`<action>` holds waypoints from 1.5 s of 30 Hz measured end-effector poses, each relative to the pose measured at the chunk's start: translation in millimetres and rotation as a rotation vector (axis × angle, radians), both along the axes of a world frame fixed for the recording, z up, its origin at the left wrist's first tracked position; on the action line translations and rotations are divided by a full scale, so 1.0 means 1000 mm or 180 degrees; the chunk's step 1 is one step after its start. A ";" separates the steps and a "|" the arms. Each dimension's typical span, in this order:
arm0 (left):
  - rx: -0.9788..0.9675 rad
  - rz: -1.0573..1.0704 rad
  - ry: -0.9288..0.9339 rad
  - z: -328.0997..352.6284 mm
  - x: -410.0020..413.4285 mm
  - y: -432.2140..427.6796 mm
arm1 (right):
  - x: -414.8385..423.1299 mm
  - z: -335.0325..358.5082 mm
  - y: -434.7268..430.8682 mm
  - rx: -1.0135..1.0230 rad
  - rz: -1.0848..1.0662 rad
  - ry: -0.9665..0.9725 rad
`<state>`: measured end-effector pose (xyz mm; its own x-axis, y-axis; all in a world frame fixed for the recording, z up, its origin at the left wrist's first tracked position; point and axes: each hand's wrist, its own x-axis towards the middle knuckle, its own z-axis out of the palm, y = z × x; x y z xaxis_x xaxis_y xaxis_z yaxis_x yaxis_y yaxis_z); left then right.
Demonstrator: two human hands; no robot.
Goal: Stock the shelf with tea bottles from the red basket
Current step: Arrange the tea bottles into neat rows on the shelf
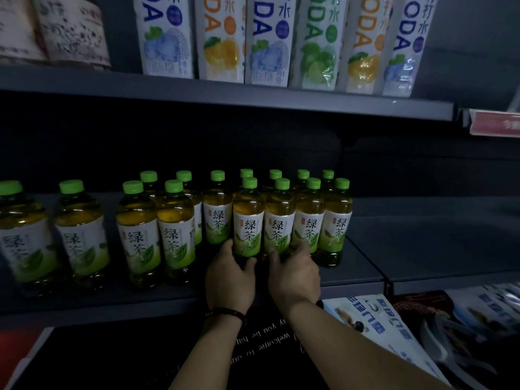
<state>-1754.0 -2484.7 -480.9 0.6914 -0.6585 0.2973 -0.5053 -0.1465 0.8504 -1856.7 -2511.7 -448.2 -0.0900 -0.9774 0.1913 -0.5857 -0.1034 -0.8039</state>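
near us, printed packets lie at lower right. our left hand curls round one green tea bottle and our right hand round the next bottle, hiding their bases. we count fifteen tea bottles on the lower shelf. six soda bottles stand on the upper shelf.

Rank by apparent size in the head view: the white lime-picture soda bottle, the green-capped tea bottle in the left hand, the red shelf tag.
1. White lime-picture soda bottle, even with its top cropped.
2. Green-capped tea bottle gripped by the left hand.
3. Red shelf tag, cut off at right.
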 end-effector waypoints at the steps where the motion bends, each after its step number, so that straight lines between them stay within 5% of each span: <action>1: -0.0013 -0.0046 0.0035 0.001 0.001 0.002 | -0.001 0.000 0.001 -0.0026 0.0020 -0.0004; 9: -0.0227 -0.0096 -0.0034 0.009 0.022 0.049 | 0.016 -0.005 0.029 -0.0260 0.0447 0.0047; 16: -0.0871 0.0904 -0.0222 0.019 0.085 0.097 | 0.075 0.000 0.066 -0.0481 0.1171 0.0178; 19: -0.0641 0.1192 -0.0083 0.019 0.103 0.102 | 0.103 0.004 0.075 -0.0335 0.1330 0.0261; 28: -0.0385 0.0806 0.0467 0.008 0.125 0.082 | 0.148 0.008 0.070 -0.0138 0.1055 0.0048; 45: -0.0543 0.0351 0.0814 0.007 0.088 0.069 | 0.092 0.016 0.056 -0.0048 0.0468 0.0253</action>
